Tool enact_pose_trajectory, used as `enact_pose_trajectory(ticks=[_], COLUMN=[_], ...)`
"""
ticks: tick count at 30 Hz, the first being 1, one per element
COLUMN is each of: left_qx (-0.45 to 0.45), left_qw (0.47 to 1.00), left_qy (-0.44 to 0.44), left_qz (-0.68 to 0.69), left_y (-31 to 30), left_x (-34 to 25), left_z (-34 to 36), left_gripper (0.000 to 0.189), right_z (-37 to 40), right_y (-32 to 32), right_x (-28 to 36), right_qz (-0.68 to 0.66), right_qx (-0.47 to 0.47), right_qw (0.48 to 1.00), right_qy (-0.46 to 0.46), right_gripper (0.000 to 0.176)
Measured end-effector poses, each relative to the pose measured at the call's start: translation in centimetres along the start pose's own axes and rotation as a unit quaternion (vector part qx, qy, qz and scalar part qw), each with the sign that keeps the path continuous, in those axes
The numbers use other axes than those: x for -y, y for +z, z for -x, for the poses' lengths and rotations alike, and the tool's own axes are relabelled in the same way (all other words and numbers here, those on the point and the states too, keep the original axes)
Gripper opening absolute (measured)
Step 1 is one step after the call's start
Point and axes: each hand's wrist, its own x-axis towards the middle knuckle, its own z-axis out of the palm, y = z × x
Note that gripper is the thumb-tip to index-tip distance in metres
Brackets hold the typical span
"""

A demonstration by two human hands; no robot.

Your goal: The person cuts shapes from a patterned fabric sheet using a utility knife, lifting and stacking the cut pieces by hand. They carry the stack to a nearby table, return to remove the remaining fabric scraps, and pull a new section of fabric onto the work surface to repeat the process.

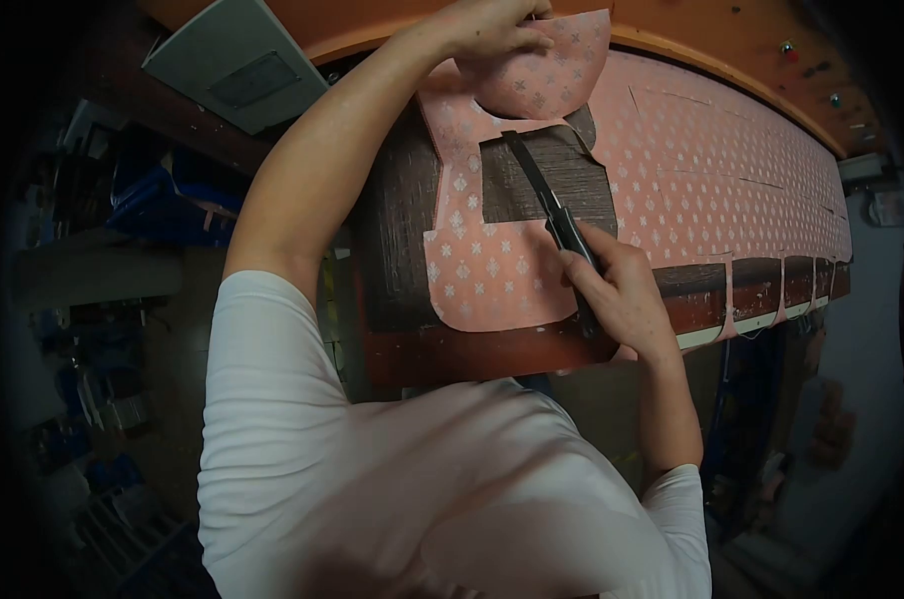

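My left hand [492,28] reaches to the far edge of the work surface, its fingers closed on a curved piece of pink patterned fabric [557,72] that is lifted at its edge. In my right hand [624,285] is a knife [564,222] with a black handle and a long, dark, narrow blade. The blade points away from me and lies over a dark opening in the pink fabric, its tip close to the opening's far edge. A rounded cut section of pink fabric [492,280] lies on the near left.
A long sheet of pink fabric [731,170] with slits runs right over a dark board [397,230]. An orange ledge [731,40] borders the far side. A grey box [234,70] stands at far left, blue bins [168,200] beyond it. Fabric strips hang over the right front edge.
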Motion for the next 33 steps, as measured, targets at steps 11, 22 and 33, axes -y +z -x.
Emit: enact_pose_trajectory(ticks=[11, 22, 33], left_qx=[0.013, 0.029, 0.034], left_qw=[0.997, 0.993, 0.992], left_qy=[0.053, 0.085, 0.092], left_qz=[0.051, 0.080, 0.085], left_y=[-0.3, 0.5, 0.1], left_x=[0.9, 0.4, -0.1], left_z=[0.4, 1.0, 1.0], left_gripper=[0.026, 0.025, 0.025], right_z=[-9.2, -8.5, -8.4], right_y=[9.0, 10.7, 9.6], right_x=[4.2, 4.0, 5.0], right_qz=[0.368, 0.404, 0.446], right_qx=[-0.172, -0.167, -0.162], right_qw=[0.911, 0.899, 0.880], right_qy=[-0.067, 0.007, -0.004], right_gripper=[0.019, 0.017, 0.018])
